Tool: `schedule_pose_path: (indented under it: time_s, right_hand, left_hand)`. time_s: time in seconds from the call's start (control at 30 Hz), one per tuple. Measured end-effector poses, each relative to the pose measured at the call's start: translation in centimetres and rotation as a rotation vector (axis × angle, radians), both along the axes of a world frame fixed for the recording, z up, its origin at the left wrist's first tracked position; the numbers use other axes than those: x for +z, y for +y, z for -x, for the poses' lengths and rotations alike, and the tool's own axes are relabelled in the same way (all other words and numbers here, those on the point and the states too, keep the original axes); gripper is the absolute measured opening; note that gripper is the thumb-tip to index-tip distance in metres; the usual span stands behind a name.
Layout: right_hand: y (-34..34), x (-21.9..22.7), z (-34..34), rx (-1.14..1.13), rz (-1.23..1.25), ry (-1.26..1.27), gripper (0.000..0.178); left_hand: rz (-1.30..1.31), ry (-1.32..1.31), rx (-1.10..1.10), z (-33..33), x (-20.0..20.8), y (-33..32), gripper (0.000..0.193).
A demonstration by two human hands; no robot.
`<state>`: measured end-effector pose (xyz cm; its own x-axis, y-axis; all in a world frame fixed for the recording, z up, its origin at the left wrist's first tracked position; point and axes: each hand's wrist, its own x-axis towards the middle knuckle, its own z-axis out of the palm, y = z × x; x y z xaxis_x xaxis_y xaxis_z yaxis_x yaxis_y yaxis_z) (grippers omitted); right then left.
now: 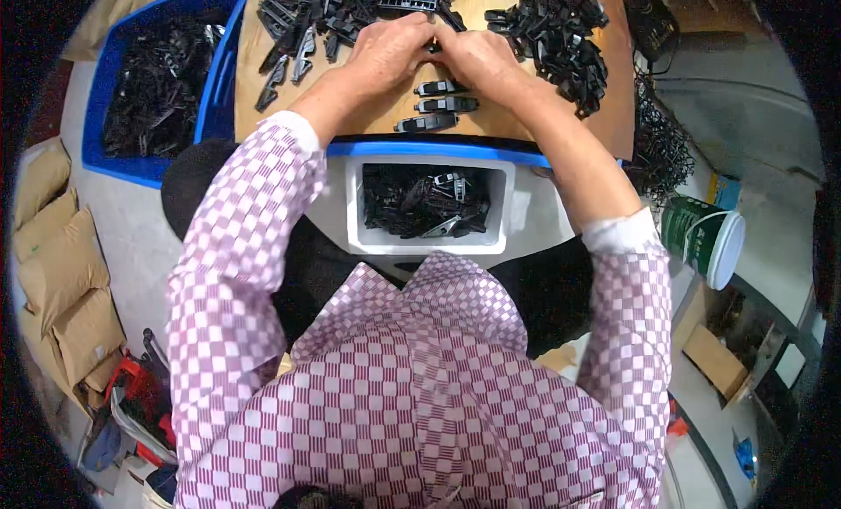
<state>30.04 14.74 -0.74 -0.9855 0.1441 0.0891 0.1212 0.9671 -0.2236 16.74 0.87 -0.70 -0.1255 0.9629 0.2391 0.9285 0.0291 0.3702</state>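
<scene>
My left hand (392, 50) and my right hand (478, 60) meet over the far middle of a wooden board (350, 123). Their fingers are closed together around a small black plastic part (433, 46), mostly hidden between them. Just nearer to me lie three black plastic pieces (445, 104), stacked one behind the other in a short row. To the left of my hands spreads a loose pile of black plastic parts (328, 14), some with silvery shine. Beside my right hand is another heap of black parts (565, 49).
Below the board's front edge stands a white box (353, 211) holding many black parts. A blue crate (95, 132) with similar parts is at left. Brown sacks (66, 272) lie at far left. A green bucket (688, 233) with a white lid lies tilted at right.
</scene>
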Motion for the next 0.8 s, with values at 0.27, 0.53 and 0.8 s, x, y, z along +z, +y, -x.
schedule_pose_path:
  time_s: [0.27,0.53,0.8]
  right_hand:
    - [-3.1,0.4,-4.2,0.107,0.072,-0.087,0.026]
    - [-5.5,3.0,-8.3,0.199,0.233,-0.417,0.023]
    - [4.2,2.3,-2.7,-0.108,-0.278,0.094,0.027]
  left_hand:
    - [0.083,-0.100,0.034,-3.8,-2.6,-3.3,0.016]
    - [0.139,-0.122,0.118,-1.8,-1.1,-7.3,0.027]
    - [0.278,-0.127,0.444,0.9,2.5,-4.9,0.033]
